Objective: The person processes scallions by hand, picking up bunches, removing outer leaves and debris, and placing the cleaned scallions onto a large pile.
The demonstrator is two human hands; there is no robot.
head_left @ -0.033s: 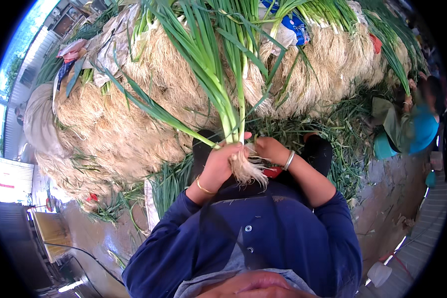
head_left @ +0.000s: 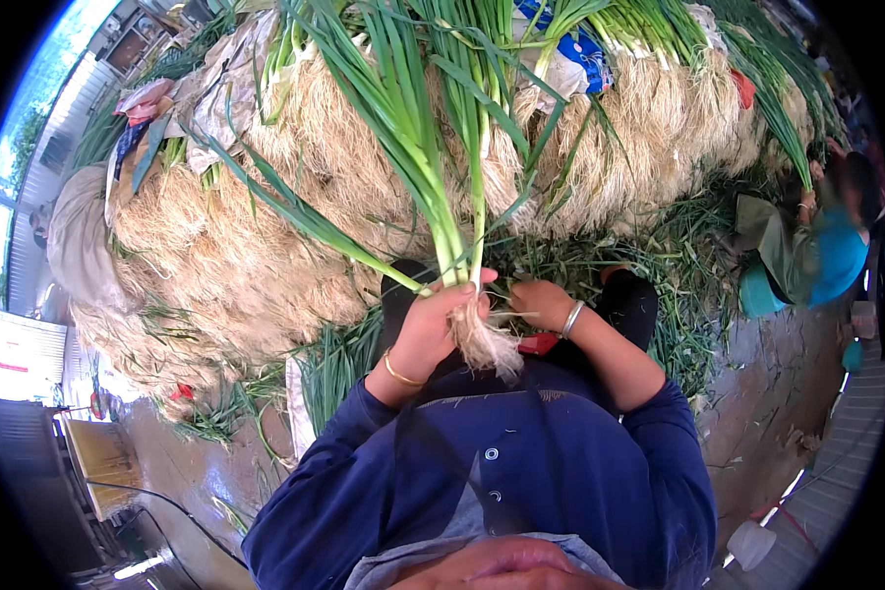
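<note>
We note left hand point(head_left: 431, 329) clamped round green onion bunch point(head_left: 442, 187), frame centre; right hand point(head_left: 539, 301) curled, contents unclear. Risk: stalks slipping, leaves snagging root heap point(head_left: 256, 246).

Heaped rooty onions point(head_left: 265, 236), perhaps a crouching co-worker point(head_left: 806, 256).

A great heap of pale, stringy roots point(head_left: 265, 246) fills the view from nine o'clock round to two o'clock, with cloths and sacks point(head_left: 216, 88) lying on top at eleven o'clock. Green leaf scraps point(head_left: 698, 256) litter the damp brown ground point(head_left: 787, 383) at three o'clock. Bright daylight falls on a building wall point(head_left: 29, 167) at ten o'clock, and a yellowish crate point(head_left: 103, 462) sits at eight o'clock.
</note>
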